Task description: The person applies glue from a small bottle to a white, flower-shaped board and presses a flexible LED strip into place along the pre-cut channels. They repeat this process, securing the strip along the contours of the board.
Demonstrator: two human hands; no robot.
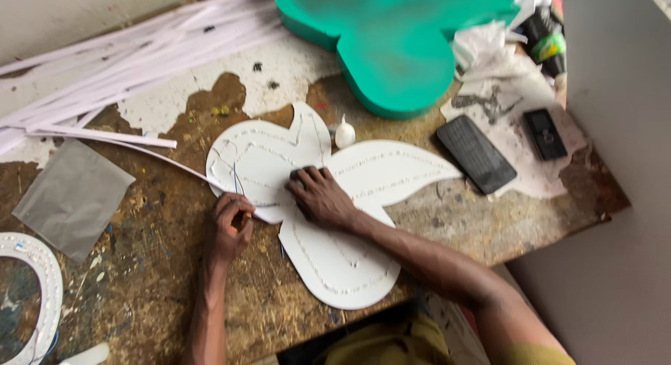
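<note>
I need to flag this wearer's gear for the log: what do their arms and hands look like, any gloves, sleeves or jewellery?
Both hands are bare, with no gloves: the left hand and the right hand show no rings or watch that I can make out. Both forearms are uncovered. At the right upper arm an olive-yellow short sleeve begins. The left arm leaves the frame before any sleeve shows.

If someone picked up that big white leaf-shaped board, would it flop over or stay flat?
The white leaf-shaped board probably stays mostly flat: it lies level and overhangs the table edge without drooping. It looks thin, so likely light. The right hand presses it, perhaps because it slides easily.
</note>
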